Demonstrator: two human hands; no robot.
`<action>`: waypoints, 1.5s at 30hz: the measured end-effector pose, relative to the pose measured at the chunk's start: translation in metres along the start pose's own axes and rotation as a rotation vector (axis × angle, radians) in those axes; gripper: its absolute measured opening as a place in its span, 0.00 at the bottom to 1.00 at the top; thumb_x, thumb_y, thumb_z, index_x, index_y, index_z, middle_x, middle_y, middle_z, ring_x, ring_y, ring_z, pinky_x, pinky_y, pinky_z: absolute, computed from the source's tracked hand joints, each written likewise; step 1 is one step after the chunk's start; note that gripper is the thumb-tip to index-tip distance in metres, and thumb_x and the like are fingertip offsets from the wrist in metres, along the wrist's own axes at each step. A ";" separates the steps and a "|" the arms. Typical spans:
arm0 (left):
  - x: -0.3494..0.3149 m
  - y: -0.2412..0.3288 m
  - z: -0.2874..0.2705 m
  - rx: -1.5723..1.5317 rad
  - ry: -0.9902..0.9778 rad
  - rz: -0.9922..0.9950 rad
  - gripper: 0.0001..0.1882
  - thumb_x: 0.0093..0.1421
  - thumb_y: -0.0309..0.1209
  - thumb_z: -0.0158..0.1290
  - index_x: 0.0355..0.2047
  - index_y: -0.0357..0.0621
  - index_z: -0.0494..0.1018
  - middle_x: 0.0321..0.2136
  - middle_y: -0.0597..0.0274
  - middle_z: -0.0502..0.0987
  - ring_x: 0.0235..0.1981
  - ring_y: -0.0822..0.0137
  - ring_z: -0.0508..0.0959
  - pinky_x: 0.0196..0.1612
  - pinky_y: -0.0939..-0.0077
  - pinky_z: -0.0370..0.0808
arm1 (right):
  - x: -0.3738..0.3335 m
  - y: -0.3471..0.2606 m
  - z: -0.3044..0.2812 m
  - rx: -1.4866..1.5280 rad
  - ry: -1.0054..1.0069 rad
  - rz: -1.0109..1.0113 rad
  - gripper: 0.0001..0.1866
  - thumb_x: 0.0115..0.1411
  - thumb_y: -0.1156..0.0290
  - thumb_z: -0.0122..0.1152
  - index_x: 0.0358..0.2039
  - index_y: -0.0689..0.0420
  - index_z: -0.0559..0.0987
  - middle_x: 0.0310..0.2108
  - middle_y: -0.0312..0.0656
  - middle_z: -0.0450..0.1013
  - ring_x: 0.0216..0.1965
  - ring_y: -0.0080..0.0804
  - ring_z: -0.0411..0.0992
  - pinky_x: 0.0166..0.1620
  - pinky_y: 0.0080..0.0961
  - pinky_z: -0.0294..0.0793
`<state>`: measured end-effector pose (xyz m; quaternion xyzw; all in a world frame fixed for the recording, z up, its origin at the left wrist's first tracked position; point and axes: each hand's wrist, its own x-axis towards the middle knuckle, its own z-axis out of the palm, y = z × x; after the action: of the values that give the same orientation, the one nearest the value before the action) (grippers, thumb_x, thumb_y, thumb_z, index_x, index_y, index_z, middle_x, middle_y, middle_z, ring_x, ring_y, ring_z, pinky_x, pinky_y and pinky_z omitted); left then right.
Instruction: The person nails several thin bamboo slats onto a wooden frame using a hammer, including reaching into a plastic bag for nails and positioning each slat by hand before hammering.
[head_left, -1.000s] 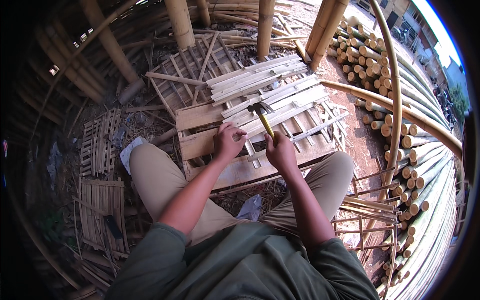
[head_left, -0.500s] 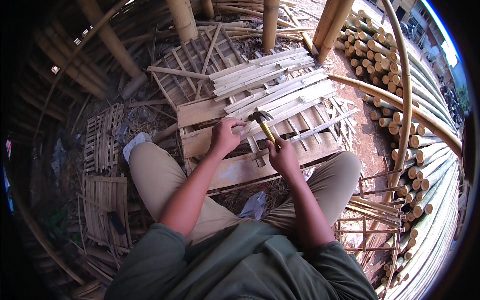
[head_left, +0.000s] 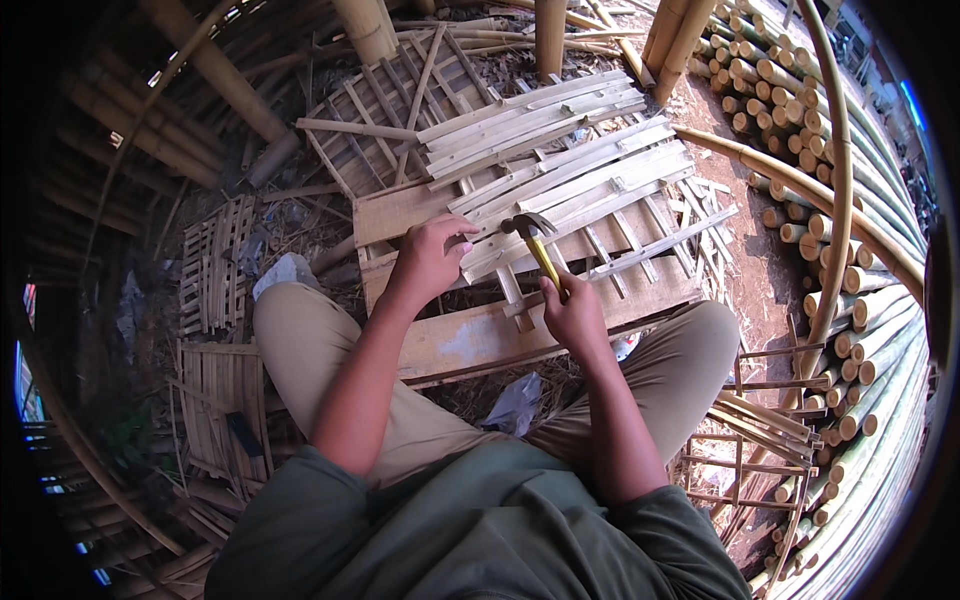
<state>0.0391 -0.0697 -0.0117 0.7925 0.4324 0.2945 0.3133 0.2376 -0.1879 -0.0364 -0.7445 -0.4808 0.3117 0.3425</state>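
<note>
My right hand [head_left: 576, 312] is wrapped round the yellow handle of a claw hammer [head_left: 545, 258]. Its dark metal head is raised over a lattice of pale wooden slats [head_left: 575, 205]. Left of the hammer head, my left hand [head_left: 430, 260] hovers by the slats' left ends with fingers curled and thumb near the index finger. Whether something small sits in that pinch cannot be made out. Beneath the lattice lie broad wooden boards [head_left: 480, 335], forming a low work surface in front of my bent legs.
Another slatted panel [head_left: 385, 125] leans beyond the boards at the far left. Smaller slat frames [head_left: 215, 265] lie on the left. Cut bamboo poles [head_left: 850, 280] are stacked along the right, with a curved bamboo rail [head_left: 790, 190] before them. A plastic bag [head_left: 513, 403] lies between my legs.
My left hand has drawn back to the left, away from the hammer head, and its fingers are more curled. The hammer stays in my right hand. The view has shifted slightly.
</note>
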 end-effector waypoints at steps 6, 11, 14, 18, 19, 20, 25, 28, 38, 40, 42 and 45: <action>0.009 -0.013 0.023 -0.063 -0.163 0.076 0.16 0.49 0.20 0.62 0.40 0.38 0.77 0.44 0.53 0.79 0.51 0.59 0.77 0.57 0.69 0.71 | 0.001 0.002 0.000 0.026 -0.001 -0.001 0.17 0.62 0.63 0.56 0.48 0.57 0.79 0.26 0.62 0.74 0.32 0.59 0.75 0.35 0.43 0.73; -0.001 -0.010 0.046 -0.149 -0.045 0.066 0.23 0.47 0.21 0.64 0.44 0.39 0.70 0.47 0.53 0.76 0.50 0.55 0.77 0.54 0.67 0.73 | 0.001 0.007 0.001 0.039 0.016 -0.008 0.17 0.62 0.62 0.56 0.47 0.58 0.79 0.26 0.61 0.74 0.32 0.58 0.75 0.35 0.43 0.73; -0.008 0.010 0.046 -0.008 0.117 0.164 0.20 0.48 0.21 0.63 0.42 0.39 0.71 0.45 0.52 0.76 0.47 0.53 0.78 0.50 0.68 0.74 | -0.001 0.006 0.000 0.032 0.009 0.023 0.17 0.62 0.61 0.56 0.46 0.58 0.79 0.26 0.61 0.74 0.31 0.58 0.75 0.34 0.42 0.73; -0.023 0.018 0.047 0.025 0.206 0.098 0.20 0.48 0.20 0.62 0.42 0.39 0.71 0.39 0.50 0.78 0.41 0.49 0.78 0.47 0.63 0.74 | 0.000 0.007 0.001 0.030 -0.002 0.056 0.17 0.62 0.60 0.56 0.44 0.58 0.80 0.25 0.60 0.74 0.31 0.58 0.75 0.34 0.43 0.73; -0.026 0.013 0.049 0.083 0.165 0.032 0.20 0.48 0.20 0.62 0.42 0.39 0.71 0.36 0.52 0.79 0.40 0.50 0.79 0.45 0.64 0.74 | 0.000 0.009 0.002 0.031 -0.002 0.057 0.17 0.62 0.60 0.56 0.44 0.58 0.80 0.25 0.60 0.74 0.31 0.58 0.75 0.34 0.43 0.73; -0.028 0.008 0.050 0.140 0.125 -0.033 0.20 0.49 0.21 0.62 0.43 0.39 0.72 0.33 0.53 0.80 0.39 0.51 0.80 0.44 0.65 0.75 | 0.001 0.011 0.003 0.034 0.013 0.039 0.17 0.62 0.60 0.55 0.45 0.58 0.80 0.25 0.59 0.74 0.31 0.58 0.75 0.35 0.43 0.72; -0.029 -0.002 0.058 0.296 0.098 -0.015 0.16 0.50 0.25 0.63 0.39 0.43 0.73 0.22 0.59 0.80 0.30 0.52 0.79 0.40 0.62 0.73 | 0.000 0.006 0.001 0.027 0.023 0.016 0.16 0.62 0.60 0.55 0.45 0.56 0.80 0.27 0.59 0.75 0.33 0.58 0.75 0.37 0.43 0.73; -0.028 -0.004 0.060 0.375 0.135 0.072 0.13 0.51 0.30 0.62 0.36 0.45 0.74 0.20 0.59 0.79 0.26 0.54 0.78 0.41 0.62 0.70 | 0.000 0.005 0.001 0.042 0.006 0.037 0.18 0.63 0.61 0.57 0.44 0.63 0.79 0.27 0.61 0.75 0.30 0.52 0.77 0.37 0.38 0.73; -0.023 -0.010 0.072 0.407 0.343 0.183 0.09 0.53 0.39 0.63 0.27 0.50 0.78 0.16 0.68 0.77 0.17 0.67 0.74 0.35 0.69 0.62 | -0.001 0.006 0.002 0.031 0.023 0.017 0.18 0.62 0.61 0.57 0.42 0.64 0.80 0.27 0.62 0.75 0.31 0.53 0.77 0.36 0.39 0.72; -0.023 -0.012 0.073 0.411 0.350 0.204 0.08 0.54 0.39 0.62 0.26 0.51 0.78 0.15 0.68 0.77 0.18 0.66 0.75 0.35 0.69 0.62 | 0.000 0.008 0.003 0.029 0.019 0.024 0.18 0.62 0.61 0.57 0.42 0.64 0.80 0.27 0.62 0.75 0.31 0.53 0.77 0.36 0.38 0.72; -0.023 -0.014 0.075 0.415 0.359 0.225 0.07 0.56 0.39 0.60 0.25 0.52 0.78 0.15 0.67 0.76 0.19 0.66 0.76 0.35 0.69 0.62 | -0.001 0.010 0.004 0.033 0.022 -0.001 0.18 0.63 0.63 0.57 0.46 0.64 0.78 0.29 0.62 0.75 0.33 0.52 0.77 0.36 0.38 0.72; -0.023 -0.017 0.078 0.318 0.435 0.246 0.07 0.55 0.38 0.61 0.23 0.52 0.78 0.14 0.69 0.75 0.19 0.66 0.75 0.35 0.70 0.62 | -0.002 0.012 0.004 0.065 0.085 -0.108 0.16 0.64 0.64 0.56 0.45 0.64 0.77 0.28 0.60 0.75 0.31 0.50 0.77 0.35 0.39 0.72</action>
<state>0.0782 -0.1010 -0.0778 0.7964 0.4309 0.4217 0.0473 0.2396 -0.1924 -0.0480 -0.7185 -0.4950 0.2763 0.4029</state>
